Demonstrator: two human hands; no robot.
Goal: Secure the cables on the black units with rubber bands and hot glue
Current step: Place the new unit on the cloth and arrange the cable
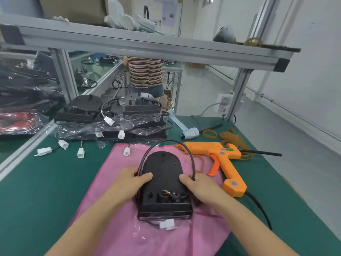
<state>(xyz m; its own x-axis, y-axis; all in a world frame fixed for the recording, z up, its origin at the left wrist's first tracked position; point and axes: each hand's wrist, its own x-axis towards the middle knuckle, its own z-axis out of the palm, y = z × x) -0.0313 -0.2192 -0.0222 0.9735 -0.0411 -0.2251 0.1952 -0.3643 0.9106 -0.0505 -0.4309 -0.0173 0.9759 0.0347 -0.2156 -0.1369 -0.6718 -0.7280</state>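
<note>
While one black unit [163, 183] lies flat on a pink sheet [118, 209] at the near middle of the green table [36, 182], it is gripped from both sides. One black cable [190, 156] is seen arching from the unit's left edge over its far end to its right edge. The left hand [129, 183] is curled against the left edge, thumb laid on the top face, with the cable apparently pinched under the fingers. The right hand [201, 187] is curled at the right edge, thumb on the top face, the cable passing between thumb and fingers. One white connector [167, 224] lies just near of the unit, on a thin wire.

At the far middle, a stack of further units [114, 115] in clear bags is seen; their exact number cannot be told. Six more white connectors are counted around the stack, loose on the table and sheet.

One orange glue gun [219, 159] lies on its side just right of the sheet, with a black stick at its back and a black cord at its handle. One rubber band [209, 133] lies alone far of the gun; a heap of bands [234, 138] beside it cannot be counted. One person in a striped top [145, 72] stands at the far side.
</note>
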